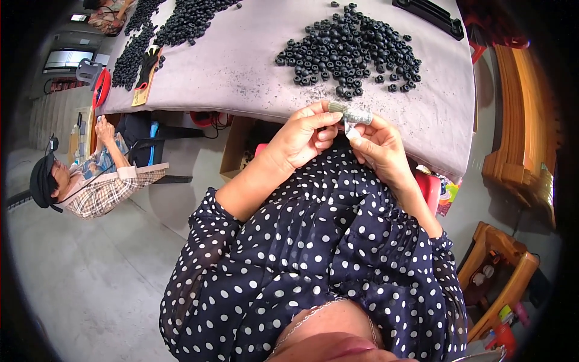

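Both my hands meet at the near edge of the cloth-covered table [253, 84], above my lap. Between their fingertips is a short, grey-green and whitish wrapped piece [358, 115]; whether it is loose or wraps a fingertip, I cannot tell. My left hand [301, 137] is closed, its thumb and index finger pinching at the grey-green end. My right hand [385, 149] is closed too, its index finger by the whitish end. Its thumb presses on a small white scrap [351, 130]. Just beyond my hands lies a heap of small black ring-like parts [350, 48].
More black parts [190, 21] cover the table's far left, beside a black glove [146, 67] and a red dish [102, 88]. A long black tray [429, 17] lies far right. Another person [90, 187] sits at left. Wooden furniture [520, 133] and a wooden chair [500, 277] stand right.
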`<state>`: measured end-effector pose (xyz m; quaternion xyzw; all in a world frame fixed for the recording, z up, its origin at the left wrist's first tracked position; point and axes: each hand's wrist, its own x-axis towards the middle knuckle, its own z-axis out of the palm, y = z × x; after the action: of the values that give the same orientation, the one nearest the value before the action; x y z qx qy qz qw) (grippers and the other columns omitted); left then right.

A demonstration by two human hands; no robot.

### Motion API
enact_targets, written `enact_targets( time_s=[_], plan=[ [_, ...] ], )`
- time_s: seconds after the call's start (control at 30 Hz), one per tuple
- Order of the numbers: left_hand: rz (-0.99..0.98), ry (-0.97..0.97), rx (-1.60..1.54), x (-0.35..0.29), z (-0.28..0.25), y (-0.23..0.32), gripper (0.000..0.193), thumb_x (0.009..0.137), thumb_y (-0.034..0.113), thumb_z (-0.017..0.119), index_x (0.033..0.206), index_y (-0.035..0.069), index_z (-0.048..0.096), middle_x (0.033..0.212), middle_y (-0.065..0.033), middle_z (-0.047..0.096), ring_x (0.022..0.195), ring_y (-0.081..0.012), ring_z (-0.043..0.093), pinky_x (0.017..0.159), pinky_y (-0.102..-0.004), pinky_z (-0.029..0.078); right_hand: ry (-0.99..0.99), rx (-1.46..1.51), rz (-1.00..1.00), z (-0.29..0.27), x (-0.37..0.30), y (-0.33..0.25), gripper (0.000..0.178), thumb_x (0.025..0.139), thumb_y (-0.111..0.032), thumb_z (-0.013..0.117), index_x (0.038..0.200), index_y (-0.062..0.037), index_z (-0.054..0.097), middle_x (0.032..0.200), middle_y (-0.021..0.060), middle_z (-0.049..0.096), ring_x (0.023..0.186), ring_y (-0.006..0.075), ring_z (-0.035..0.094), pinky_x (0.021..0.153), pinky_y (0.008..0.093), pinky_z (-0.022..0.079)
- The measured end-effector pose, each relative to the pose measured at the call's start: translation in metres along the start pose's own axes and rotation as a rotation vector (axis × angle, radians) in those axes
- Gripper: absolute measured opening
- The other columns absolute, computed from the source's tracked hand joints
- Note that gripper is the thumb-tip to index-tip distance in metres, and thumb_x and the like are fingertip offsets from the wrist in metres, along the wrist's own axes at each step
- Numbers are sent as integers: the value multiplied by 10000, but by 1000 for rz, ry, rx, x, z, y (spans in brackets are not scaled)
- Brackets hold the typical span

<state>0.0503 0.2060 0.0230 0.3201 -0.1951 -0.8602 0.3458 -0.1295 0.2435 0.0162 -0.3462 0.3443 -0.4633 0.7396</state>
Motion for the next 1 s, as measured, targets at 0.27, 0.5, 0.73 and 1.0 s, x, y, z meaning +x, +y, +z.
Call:
enact_targets(
  time_s=[0.27, 0.5, 0.73, 1.0],
  plan=[
    [-7, -62, -50, 0, -3, -2, 143, 865, 61, 541, 1009, 56, 539, 780, 2, 543, 542, -28, 427, 443, -148, 351, 13, 11, 50, -1, 0, -1, 258, 801, -52, 644, 1049, -17, 582, 741, -17, 563, 501, 31, 452, 420, 158, 345],
    [-14, -64, -100, -1, 2, -6, 210, 853, 20, 542, 1063, 31, 547, 813, -21, 555, 566, -32, 446, 461, -136, 355, 24, 146, 90, -6, 0, -1, 191, 820, -68, 627, 1002, -17, 602, 743, -7, 585, 496, 29, 444, 416, 162, 332],
    [-16, -66, -45, 0, 8, -15, 225, 855, 42, 553, 1077, 47, 510, 812, -14, 549, 563, -32, 439, 474, -150, 369, 88, 52, 27, -9, 1, 8, 197, 786, -94, 671, 957, -22, 607, 709, -10, 587, 465, 18, 418, 401, 149, 299],
    [-20, -87, -103, -4, 9, -18, 241, 845, 40, 571, 1079, 64, 522, 809, 3, 550, 550, -31, 433, 471, -148, 363, 66, 58, 68, -8, 0, 2, 153, 802, -101, 654, 927, -27, 610, 704, -4, 590, 456, 19, 396, 394, 157, 276]
  ],
)
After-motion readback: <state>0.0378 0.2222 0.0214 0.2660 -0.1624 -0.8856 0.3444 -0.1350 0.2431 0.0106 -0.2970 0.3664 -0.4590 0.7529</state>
